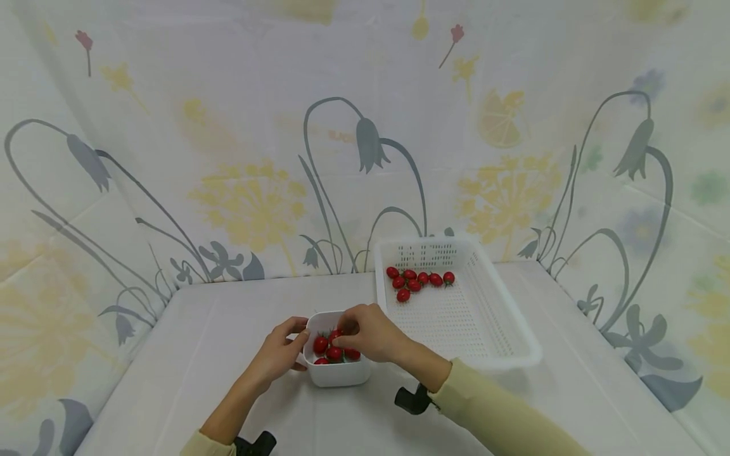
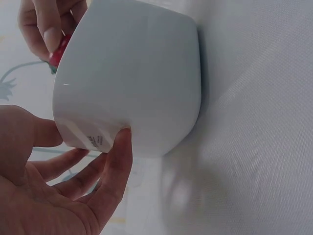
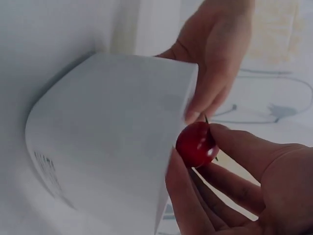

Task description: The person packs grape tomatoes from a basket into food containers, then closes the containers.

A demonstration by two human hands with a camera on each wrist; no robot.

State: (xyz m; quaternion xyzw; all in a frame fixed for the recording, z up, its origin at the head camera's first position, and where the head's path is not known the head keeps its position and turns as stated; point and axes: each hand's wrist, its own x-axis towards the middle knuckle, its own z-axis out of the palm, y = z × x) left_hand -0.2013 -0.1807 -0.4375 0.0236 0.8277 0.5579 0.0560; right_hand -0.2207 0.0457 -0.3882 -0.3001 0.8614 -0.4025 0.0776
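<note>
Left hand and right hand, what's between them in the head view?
In the head view, the white container with red tomatoes inside lies between them: the left hand at its side, the right hand over its opposite rim.

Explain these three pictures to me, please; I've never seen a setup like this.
No robot here: a person's left hand and right hand do the work. The wide picture comes from a camera worn on the head; the two close ones come from wrist cameras. On the white table stand a small white container with red tomatoes inside and a larger white basket with more tomatoes. The left hand grips the container; the right hand pinches one tomato at the container's rim.
</note>
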